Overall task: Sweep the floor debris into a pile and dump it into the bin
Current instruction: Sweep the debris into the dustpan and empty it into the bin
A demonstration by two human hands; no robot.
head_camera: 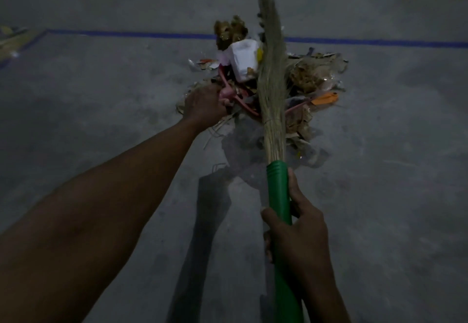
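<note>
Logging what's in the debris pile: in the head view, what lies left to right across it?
Left hand gripping a pink handle → white container → broom, held lower down by the right hand → orange piece.

Dim grey concrete floor (101, 100) (stained, dusty) crossed by a blue line (126, 33), perhaps tape.

The grey concrete floor (101, 95) has a blue line (126, 34) taped across it. A debris pile (311, 74) of dry leaves and wrappers lies on the near side of the line, its far tip crossing it. A white container (243, 57) sits just short of the line and an orange piece (326, 98) lies nearer still. Loose scraps (10, 41) lie by the line's left corner.
</note>
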